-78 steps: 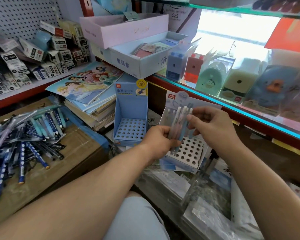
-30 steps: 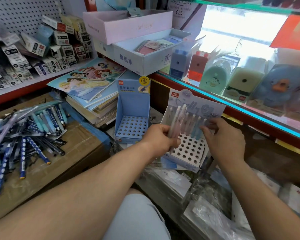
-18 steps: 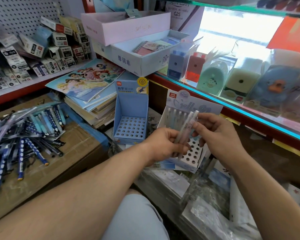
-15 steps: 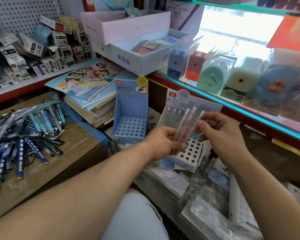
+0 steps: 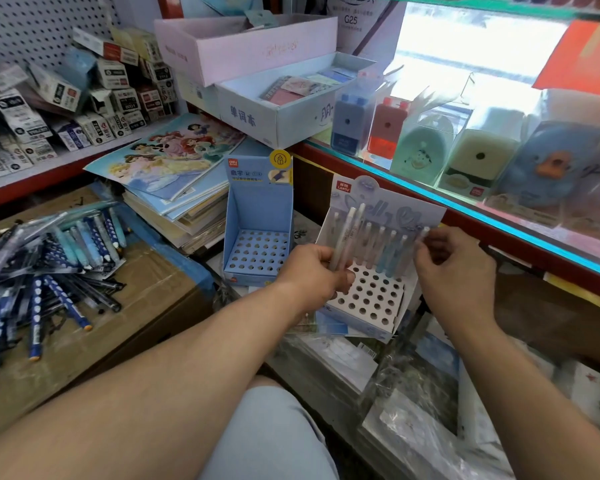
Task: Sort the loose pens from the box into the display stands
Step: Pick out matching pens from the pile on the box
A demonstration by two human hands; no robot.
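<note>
Your left hand (image 5: 314,271) grips a few pale pens (image 5: 347,237) just above the white stand (image 5: 368,299). Your right hand (image 5: 454,268) pinches one pen (image 5: 421,237) at the back row's right end. Keep it upright, find the hole, and press straight down. The blue stand (image 5: 257,247) is empty.

Lots of pastel here. The empty stand (image 5: 257,237) is light blue with a yellow badge on top, the other stand (image 5: 371,296) is white with a pale lavender-blue backing card and a small red logo. Pens (image 5: 378,244) in it run frosted white to pale blue. The loose pile (image 5: 45,271) is navy with white dots, plus some teal ones.
</note>
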